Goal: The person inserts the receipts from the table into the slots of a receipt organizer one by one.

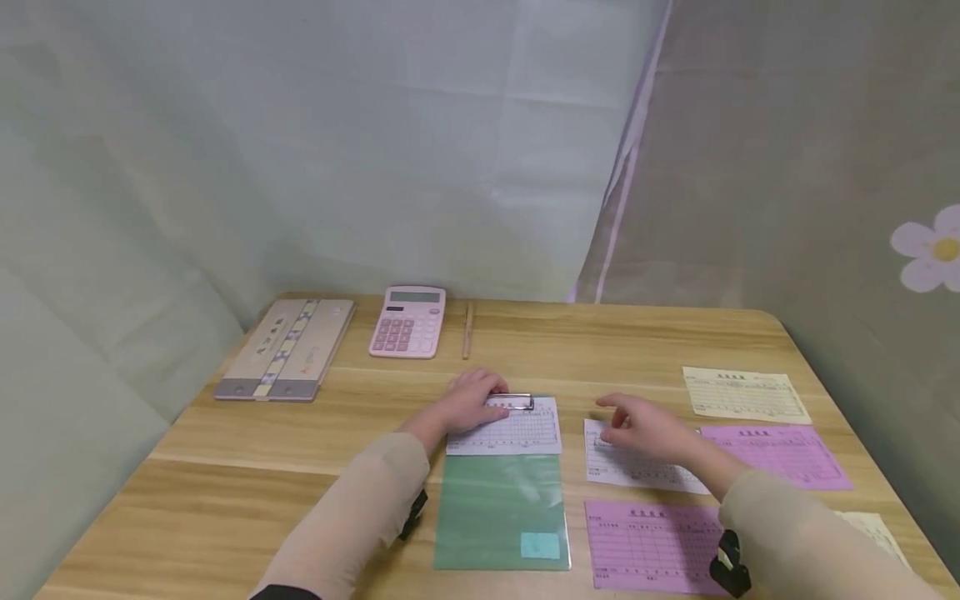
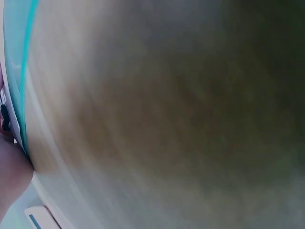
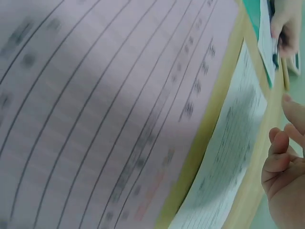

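Note:
A green clipboard (image 1: 495,508) lies on the table, with a white printed form (image 1: 521,435) under its metal clip (image 1: 525,403). My left hand (image 1: 468,402) is at the clip, its thumb over the form and its fingers toward the board's top edge; it seems to pinch the clip. To the right, my right hand (image 1: 647,427) hovers over a second white form (image 1: 626,467), index finger reaching forward and nothing held. The right wrist view shows that hand (image 3: 288,176) beside the form (image 3: 224,157). In the left wrist view only part of the left hand (image 2: 14,179) shows.
Pink forms (image 1: 776,457) (image 1: 652,542) and yellow forms (image 1: 746,396) (image 1: 873,529) lie on the right. Along the back are a pink calculator (image 1: 408,323), a pen-like stick (image 1: 468,332) and a flat beige folder or book (image 1: 288,348). Curtains hang behind the table (image 1: 300,500).

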`<act>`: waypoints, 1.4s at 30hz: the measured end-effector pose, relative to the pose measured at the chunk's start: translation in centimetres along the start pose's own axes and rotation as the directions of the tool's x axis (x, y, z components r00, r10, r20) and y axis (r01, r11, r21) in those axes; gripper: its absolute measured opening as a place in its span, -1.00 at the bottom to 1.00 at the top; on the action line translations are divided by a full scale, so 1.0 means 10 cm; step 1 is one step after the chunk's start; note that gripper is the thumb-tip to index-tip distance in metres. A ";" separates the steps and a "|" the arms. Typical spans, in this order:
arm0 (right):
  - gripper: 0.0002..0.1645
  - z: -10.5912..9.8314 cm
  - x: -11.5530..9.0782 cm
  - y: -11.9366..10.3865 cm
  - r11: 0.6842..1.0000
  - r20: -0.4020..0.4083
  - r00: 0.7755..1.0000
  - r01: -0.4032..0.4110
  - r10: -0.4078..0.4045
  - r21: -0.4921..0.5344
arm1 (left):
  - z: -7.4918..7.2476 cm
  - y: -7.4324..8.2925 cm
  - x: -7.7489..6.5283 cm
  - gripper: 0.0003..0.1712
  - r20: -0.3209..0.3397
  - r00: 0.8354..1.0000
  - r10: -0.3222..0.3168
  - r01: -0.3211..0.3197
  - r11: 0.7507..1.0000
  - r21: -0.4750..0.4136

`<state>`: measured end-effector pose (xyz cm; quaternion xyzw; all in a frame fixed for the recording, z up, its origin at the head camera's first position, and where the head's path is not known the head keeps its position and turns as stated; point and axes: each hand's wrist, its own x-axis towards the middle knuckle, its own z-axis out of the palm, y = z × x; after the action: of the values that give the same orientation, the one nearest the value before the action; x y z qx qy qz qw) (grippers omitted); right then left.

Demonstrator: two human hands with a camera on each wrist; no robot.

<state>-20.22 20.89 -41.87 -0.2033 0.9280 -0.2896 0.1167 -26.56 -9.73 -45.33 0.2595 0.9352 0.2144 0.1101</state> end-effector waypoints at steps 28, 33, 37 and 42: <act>-0.43 -0.38 -0.68 0.64 0.985 0.066 0.988 -0.136 0.143 -0.104 | 0.02 0.01 0.00 -0.58 -0.007 1.000 0.013 -0.013 1.000 -0.001; -0.39 -0.37 -0.72 0.67 0.981 0.044 0.990 -0.123 0.131 -0.151 | 0.02 0.01 0.00 -0.58 -0.006 1.000 0.011 -0.011 1.000 -0.005; -0.40 -0.34 -0.73 0.67 0.977 0.022 0.989 -0.140 0.145 -0.159 | 0.02 0.01 0.00 -0.58 -0.004 1.000 0.016 -0.016 1.000 0.002; -0.41 -0.33 -0.73 0.66 0.974 0.014 0.988 -0.152 0.157 -0.165 | 0.01 0.01 -0.01 -0.59 -0.003 1.000 0.016 -0.016 1.000 0.001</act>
<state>-16.91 30.69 -42.38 -0.1432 0.9599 -0.1998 0.1344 -26.38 -9.64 -45.35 0.2668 0.9334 0.2150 0.1070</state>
